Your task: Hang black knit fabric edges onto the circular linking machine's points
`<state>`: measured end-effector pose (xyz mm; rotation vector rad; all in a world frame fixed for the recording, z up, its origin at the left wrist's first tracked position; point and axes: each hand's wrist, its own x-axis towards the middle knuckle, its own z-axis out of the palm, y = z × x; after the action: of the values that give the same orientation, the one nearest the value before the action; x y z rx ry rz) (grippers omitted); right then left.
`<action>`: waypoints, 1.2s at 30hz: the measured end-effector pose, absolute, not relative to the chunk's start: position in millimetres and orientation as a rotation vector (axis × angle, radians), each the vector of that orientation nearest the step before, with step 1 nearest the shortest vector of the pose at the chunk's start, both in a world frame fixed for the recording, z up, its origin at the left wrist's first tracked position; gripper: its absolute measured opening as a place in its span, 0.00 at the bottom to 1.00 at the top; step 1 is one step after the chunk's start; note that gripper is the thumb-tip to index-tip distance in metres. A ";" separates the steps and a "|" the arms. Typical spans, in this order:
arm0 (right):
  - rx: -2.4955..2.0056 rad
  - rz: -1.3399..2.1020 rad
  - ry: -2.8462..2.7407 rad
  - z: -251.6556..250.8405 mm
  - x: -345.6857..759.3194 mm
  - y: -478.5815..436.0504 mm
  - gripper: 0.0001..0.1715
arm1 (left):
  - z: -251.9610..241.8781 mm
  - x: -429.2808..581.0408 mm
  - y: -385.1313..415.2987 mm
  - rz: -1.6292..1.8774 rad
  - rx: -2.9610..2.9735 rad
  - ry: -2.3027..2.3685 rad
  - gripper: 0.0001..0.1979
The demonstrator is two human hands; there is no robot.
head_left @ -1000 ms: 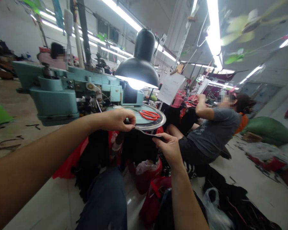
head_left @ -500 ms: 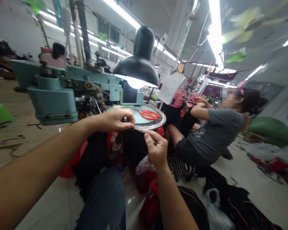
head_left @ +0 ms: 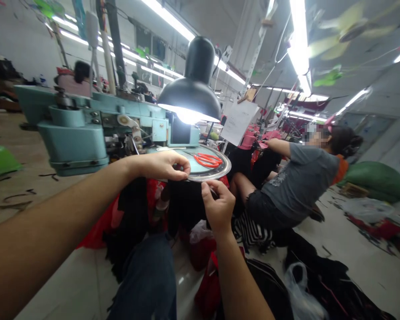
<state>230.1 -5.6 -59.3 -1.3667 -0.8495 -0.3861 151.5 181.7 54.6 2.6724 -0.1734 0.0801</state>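
Observation:
My left hand (head_left: 168, 166) is pinched at the near rim of a round metal dial (head_left: 227, 168) on a pale teal machine (head_left: 75, 142). Black fabric (head_left: 186, 202) hangs below that rim, and its upper edge runs between my fingers. A little lower and to the right, my right hand (head_left: 219, 202) pinches the same fabric, thumb pressed on the curled fingers. The exact grip points are hidden. Scissors with red handles (head_left: 207, 160) lie on the dial just beyond my hands.
A black lamp (head_left: 190, 95) shines low over the dial. Beside it hangs a paper sheet (head_left: 239, 122). To the right sits a co-worker (head_left: 293, 178). Red bags (head_left: 206, 284), black cloth (head_left: 333, 280) and a clear plastic bag (head_left: 302, 291) lie on the floor.
Both hands have shifted slightly to the right along the rim, still pinched. The co-worker's forearms have lowered and moved out of sight.

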 end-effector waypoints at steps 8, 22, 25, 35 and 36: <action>-1.364 -0.329 -0.900 -59.5 229.3 -2.3 0.11 | 53.7 149.8 183.2 0.069 2.675 -0.207 0.14; -1.317 -0.547 -0.973 -65.6 230.1 0.4 0.05 | 50.8 148.6 183.8 0.197 2.724 -0.266 0.16; -1.280 -0.649 -1.077 -67.9 228.6 -1.3 0.08 | 43.7 141.8 178.9 0.404 2.745 -0.430 0.19; -1.306 -0.677 -1.088 -68.0 228.2 -2.6 0.08 | 46.3 130.5 178.5 0.662 2.400 -0.207 0.17; -1.307 -0.672 -1.082 -68.2 228.8 -3.2 0.07 | 49.8 127.1 178.3 0.681 2.300 -0.215 0.18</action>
<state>228.8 -3.2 -68.2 -1.3068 -1.0817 -0.6723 127.1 178.3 49.8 2.3003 -0.2148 0.6807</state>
